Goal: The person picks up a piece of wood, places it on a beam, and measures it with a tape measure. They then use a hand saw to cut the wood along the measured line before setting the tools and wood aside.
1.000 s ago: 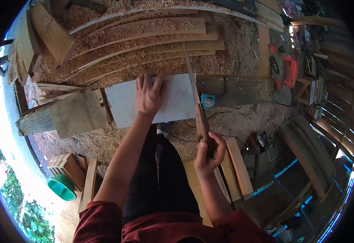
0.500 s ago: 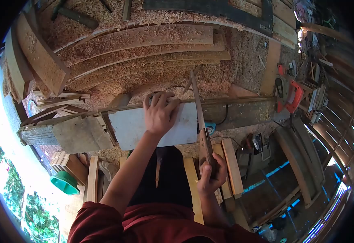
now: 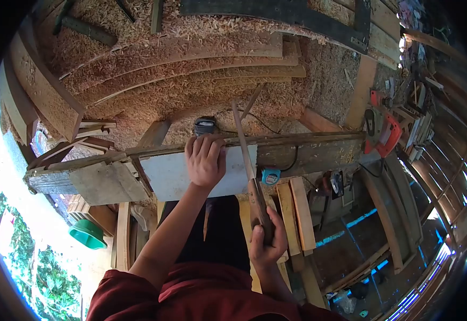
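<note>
A white flat board (image 3: 161,174) lies across the wooden beam (image 3: 319,150) in front of me. My left hand (image 3: 205,160) presses on the board, its fingers bent over the far edge. My right hand (image 3: 268,238) is wrapped round the wooden handle of a handsaw (image 3: 242,140). The narrow blade points away from me and crosses the board close to its right end. A teal tape measure (image 3: 270,176) sits just right of the saw, by the beam's near side.
Curved planks (image 3: 201,67) lie among wood shavings beyond the beam. A red power tool (image 3: 387,131) is at the beam's right end. A green container (image 3: 87,234) stands at lower left, and cut timber pieces (image 3: 303,214) lie by my right arm.
My right hand and the saw have shifted left, bringing the blade over the board's right end. My left hand has moved slightly toward me. More of the tape measure shows.
</note>
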### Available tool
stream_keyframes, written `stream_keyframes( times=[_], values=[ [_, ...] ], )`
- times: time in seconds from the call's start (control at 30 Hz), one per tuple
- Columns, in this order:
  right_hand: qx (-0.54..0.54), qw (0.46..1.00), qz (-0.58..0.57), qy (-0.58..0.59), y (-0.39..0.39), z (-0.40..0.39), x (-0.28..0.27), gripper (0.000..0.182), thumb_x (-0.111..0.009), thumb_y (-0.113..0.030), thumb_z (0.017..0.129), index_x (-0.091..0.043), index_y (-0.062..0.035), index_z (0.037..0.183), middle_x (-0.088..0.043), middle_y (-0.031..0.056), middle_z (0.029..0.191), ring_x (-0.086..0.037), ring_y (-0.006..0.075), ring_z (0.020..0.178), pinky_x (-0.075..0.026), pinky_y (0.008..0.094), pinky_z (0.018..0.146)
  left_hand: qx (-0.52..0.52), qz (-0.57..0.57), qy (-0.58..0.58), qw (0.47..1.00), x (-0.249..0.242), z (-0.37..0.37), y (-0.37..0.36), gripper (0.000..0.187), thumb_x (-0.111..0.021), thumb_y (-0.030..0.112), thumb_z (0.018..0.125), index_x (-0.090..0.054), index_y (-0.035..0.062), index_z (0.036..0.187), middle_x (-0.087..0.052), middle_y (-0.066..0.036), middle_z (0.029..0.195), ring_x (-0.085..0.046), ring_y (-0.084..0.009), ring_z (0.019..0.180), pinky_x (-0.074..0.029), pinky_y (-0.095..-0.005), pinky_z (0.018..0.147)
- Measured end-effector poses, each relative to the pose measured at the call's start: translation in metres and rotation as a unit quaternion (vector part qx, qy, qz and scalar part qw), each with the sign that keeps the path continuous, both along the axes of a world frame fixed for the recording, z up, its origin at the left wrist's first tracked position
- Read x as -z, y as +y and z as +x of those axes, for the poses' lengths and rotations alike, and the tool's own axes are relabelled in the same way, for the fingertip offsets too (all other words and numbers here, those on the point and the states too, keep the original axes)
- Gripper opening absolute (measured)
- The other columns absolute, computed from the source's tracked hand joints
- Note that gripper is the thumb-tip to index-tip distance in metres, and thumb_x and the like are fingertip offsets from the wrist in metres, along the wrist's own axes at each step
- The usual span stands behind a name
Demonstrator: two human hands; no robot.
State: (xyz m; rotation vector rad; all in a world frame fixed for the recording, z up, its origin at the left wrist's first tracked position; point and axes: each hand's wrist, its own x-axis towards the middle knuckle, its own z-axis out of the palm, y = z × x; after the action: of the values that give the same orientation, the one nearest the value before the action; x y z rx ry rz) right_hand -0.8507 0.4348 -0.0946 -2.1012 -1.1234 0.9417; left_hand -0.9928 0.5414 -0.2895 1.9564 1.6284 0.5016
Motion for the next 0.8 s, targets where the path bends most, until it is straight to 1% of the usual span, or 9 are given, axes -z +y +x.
stream_keyframes(
  times=[0.07, 0.13, 0.17, 0.23, 0.27, 0.33, 0.43, 0.77, 0.8],
  values=[
    [-0.02, 1.0, 0.021, -0.004, 0.019, -0.007, -0.007, 0.047, -0.068, -0.006, 0.104, -0.061, 0.0123, 0.147, -0.075, 0.0239, 0.13, -0.077, 0.0232, 0.102, -0.062, 0.0327, 0.083, -0.008, 0.001, 0.025, 1.0, 0.004, 0.004, -0.003, 0.013, -0.068, 0.016, 0.098, -0.067, 0.011, 0.11, -0.072, -0.005, 0.117, -0.067, -0.0286, 0.115, -0.044, -0.0527, 0.111],
    [-0.019, 1.0, -0.009, -0.006, 0.026, -0.012, -0.016, 0.048, -0.068, -0.005, 0.105, -0.059, 0.0124, 0.149, -0.077, 0.0176, 0.119, -0.074, 0.0156, 0.09, -0.059, 0.0277, 0.076, -0.014, 0.002, 0.043, 0.999, 0.002, 0.008, -0.001, 0.01, -0.066, 0.017, 0.1, -0.067, 0.0104, 0.107, -0.071, -0.006, 0.113, -0.066, -0.0303, 0.111, -0.044, -0.0523, 0.108],
    [-0.018, 1.0, -0.012, -0.005, 0.029, -0.013, -0.02, 0.048, -0.068, -0.005, 0.105, -0.059, 0.0124, 0.149, -0.077, 0.0176, 0.119, -0.074, 0.0156, 0.09, -0.059, 0.0277, 0.076, -0.022, 0.006, 0.058, 0.998, 0.001, 0.009, 0.0, 0.01, -0.063, 0.019, 0.102, -0.067, 0.0099, 0.105, -0.07, -0.007, 0.109, -0.065, -0.032, 0.107, -0.044, -0.0519, 0.104],
    [-0.004, 0.998, -0.05, 0.032, 0.033, -0.013, -0.027, 0.048, -0.067, -0.005, 0.107, -0.059, 0.0117, 0.151, -0.075, 0.0111, 0.108, -0.067, 0.0086, 0.08, -0.054, 0.0232, 0.071, -0.017, -0.004, 0.062, 0.998, 0.002, 0.009, -0.001, 0.012, -0.062, 0.021, 0.103, -0.067, 0.01, 0.104, -0.069, -0.007, 0.108, -0.064, -0.032, 0.106, -0.043, -0.0516, 0.104],
    [-0.003, 0.998, -0.05, 0.031, 0.034, -0.013, -0.03, 0.048, -0.067, -0.005, 0.107, -0.059, 0.0117, 0.151, -0.075, 0.0111, 0.108, -0.067, 0.0086, 0.08, -0.054, 0.0232, 0.071, -0.011, -0.011, 0.064, 0.998, 0.002, 0.01, -0.002, 0.015, -0.061, 0.024, 0.104, -0.067, 0.0102, 0.103, -0.068, -0.007, 0.106, -0.063, -0.0321, 0.105, -0.043, -0.0513, 0.104],
    [0.008, 0.997, -0.055, 0.061, 0.038, -0.016, -0.034, 0.047, -0.067, -0.005, 0.108, -0.059, 0.0101, 0.151, -0.072, 0.0063, 0.101, -0.06, 0.0041, 0.074, -0.051, 0.0204, 0.067, -0.009, -0.016, 0.069, 0.997, 0.0, 0.011, 0.0, 0.016, -0.061, 0.025, 0.104, -0.067, 0.0106, 0.103, -0.068, -0.007, 0.106, -0.063, -0.0318, 0.104, -0.043, -0.0513, 0.104],
    [0.018, 0.991, -0.095, 0.088, 0.036, -0.016, -0.038, 0.046, -0.068, -0.006, 0.108, -0.06, 0.0091, 0.15, -0.074, 0.0085, 0.104, -0.062, 0.0056, 0.075, -0.052, 0.0217, 0.069, 0.0, -0.032, 0.089, 0.995, -0.001, 0.013, -0.002, 0.016, -0.061, 0.027, 0.104, -0.067, 0.0115, 0.103, -0.067, -0.007, 0.107, -0.062, -0.0316, 0.104, -0.043, -0.052, 0.104],
    [0.008, 0.994, -0.085, 0.071, 0.035, -0.017, -0.037, 0.047, -0.07, -0.009, 0.107, -0.061, 0.0087, 0.149, -0.077, 0.0117, 0.109, -0.064, 0.0079, 0.077, -0.053, 0.0236, 0.07, 0.01, -0.054, 0.139, 0.989, -0.001, 0.016, -0.005, 0.022, -0.068, 0.035, 0.099, -0.071, 0.0138, 0.104, -0.067, -0.005, 0.111, -0.062, -0.0315, 0.104, -0.043, -0.0528, 0.102],
    [0.021, 0.99, -0.103, 0.09, 0.034, -0.016, -0.038, 0.046, -0.068, -0.006, 0.107, -0.061, 0.009, 0.15, -0.076, 0.0116, 0.112, -0.066, 0.0092, 0.085, -0.054, 0.0249, 0.078, 0.01, -0.055, 0.14, 0.989, -0.002, 0.016, -0.005, 0.022, -0.068, 0.035, 0.099, -0.071, 0.0138, 0.104, -0.067, -0.005, 0.111, -0.062, -0.0315, 0.104, -0.043, -0.0528, 0.102]
  ],
)
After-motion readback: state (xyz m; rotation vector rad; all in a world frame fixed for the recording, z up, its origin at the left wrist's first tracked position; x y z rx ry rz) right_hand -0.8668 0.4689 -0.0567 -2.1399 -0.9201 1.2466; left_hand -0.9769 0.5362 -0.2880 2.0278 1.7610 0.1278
